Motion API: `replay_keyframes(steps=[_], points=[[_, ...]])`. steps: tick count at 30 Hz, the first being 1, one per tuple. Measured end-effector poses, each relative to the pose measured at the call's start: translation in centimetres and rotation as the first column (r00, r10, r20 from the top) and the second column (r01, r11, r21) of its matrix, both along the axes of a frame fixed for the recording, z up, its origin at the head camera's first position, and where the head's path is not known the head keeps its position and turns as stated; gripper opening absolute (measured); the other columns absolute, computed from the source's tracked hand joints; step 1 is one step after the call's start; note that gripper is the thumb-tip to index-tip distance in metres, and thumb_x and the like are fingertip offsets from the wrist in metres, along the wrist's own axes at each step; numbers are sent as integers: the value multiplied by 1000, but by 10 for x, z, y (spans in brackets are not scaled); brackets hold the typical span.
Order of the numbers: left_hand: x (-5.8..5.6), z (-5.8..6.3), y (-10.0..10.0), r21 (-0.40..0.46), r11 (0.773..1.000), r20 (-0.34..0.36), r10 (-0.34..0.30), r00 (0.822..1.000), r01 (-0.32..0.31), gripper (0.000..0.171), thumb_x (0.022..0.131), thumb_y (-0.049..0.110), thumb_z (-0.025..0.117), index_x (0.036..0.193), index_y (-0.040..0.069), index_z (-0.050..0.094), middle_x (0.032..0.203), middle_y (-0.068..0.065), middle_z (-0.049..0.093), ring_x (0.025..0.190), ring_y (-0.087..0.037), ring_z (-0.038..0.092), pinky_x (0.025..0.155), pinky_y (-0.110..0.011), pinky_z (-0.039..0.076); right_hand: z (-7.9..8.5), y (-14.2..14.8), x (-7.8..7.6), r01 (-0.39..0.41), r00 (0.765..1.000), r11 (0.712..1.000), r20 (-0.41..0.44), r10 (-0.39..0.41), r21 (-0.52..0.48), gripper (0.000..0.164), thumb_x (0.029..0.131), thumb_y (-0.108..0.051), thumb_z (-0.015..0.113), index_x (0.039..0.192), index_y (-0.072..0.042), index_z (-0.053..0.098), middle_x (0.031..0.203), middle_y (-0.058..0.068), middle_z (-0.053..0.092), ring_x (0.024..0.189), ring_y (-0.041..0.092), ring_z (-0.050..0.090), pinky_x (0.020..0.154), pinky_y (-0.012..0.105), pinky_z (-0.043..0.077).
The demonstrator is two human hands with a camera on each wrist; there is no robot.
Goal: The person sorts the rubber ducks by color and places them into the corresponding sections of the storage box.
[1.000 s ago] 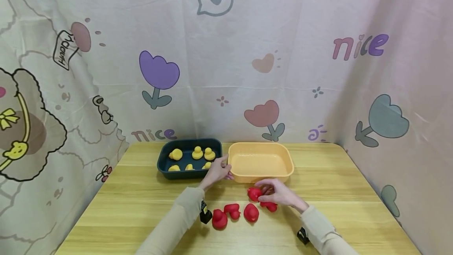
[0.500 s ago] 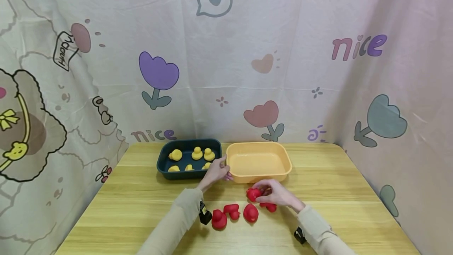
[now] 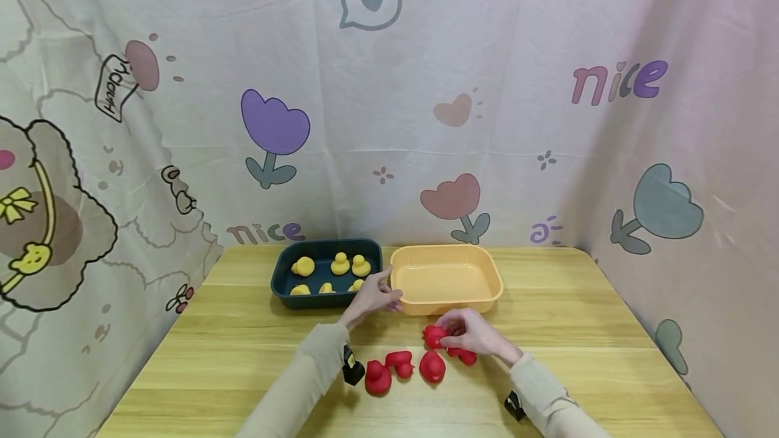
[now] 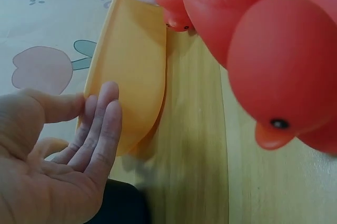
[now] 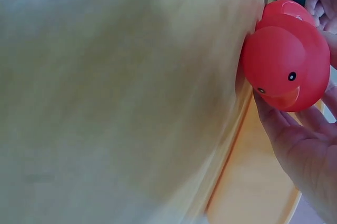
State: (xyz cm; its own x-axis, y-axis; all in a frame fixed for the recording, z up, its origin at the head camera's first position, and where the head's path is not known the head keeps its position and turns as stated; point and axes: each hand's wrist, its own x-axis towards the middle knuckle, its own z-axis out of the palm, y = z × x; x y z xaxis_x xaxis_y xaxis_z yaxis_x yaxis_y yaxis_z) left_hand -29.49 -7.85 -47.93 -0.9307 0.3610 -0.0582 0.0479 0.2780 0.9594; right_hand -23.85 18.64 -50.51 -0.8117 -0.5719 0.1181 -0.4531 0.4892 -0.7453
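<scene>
At the near left corner of the yellow plastic tray (image 3: 447,308), my left hand (image 3: 374,295) pinches the rim between thumb and fingers. The left wrist view shows the thumb on the edge and the fingers (image 4: 100,140) along the outer wall. Just in front of the tray, my right hand (image 3: 475,331) holds a red rubber duck (image 3: 433,336) between thumb and fingers. Another red duck (image 3: 466,356) lies partly hidden under this hand; a red duck (image 5: 287,63) fills the foreground of the right wrist view. More red ducks (image 3: 433,366) lie nearer me.
Left of the yellow tray stands a dark blue tray (image 3: 325,299) with several yellow ducks (image 3: 340,263). The wooden table (image 3: 201,357) meets a printed cloth backdrop (image 3: 377,208) at its back edge. A red duck (image 3: 378,378) lies close to my left wrist camera (image 3: 352,367).
My right hand has shifted slightly left and toward me with the red duck. The yellow tray has slid a little to the left, and the left hand stays at its corner.
</scene>
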Motion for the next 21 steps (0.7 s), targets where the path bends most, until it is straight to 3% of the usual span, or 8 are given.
replay_keyframes(steps=[11, 21], points=[[0, 1, 1, 9, 1000, -3, -6, 1000, 6, 76, 97, 5, 64, 158, -4, 19, 88, -31, 69, 82, -45, 74, 78, -48, 64, -1, 0, -1, -4, 1000, 1000, 26, 4, -11, 20, 87, -9, 77, 106, -6, 72, 94, 6, 73, 82, 2, 63, 75, 18, 57], [2, -1, 2, 3, 1000, -12, 3, 1000, -3, 75, 98, 6, 64, 158, -5, 20, 91, -30, 71, 83, -44, 74, 78, -47, 64, 3, 4, 4, 21, 998, 997, 56, -17, -72, 22, 89, -13, 76, 109, -6, 72, 104, 11, 73, 94, 14, 68, 88, 28, 61]])
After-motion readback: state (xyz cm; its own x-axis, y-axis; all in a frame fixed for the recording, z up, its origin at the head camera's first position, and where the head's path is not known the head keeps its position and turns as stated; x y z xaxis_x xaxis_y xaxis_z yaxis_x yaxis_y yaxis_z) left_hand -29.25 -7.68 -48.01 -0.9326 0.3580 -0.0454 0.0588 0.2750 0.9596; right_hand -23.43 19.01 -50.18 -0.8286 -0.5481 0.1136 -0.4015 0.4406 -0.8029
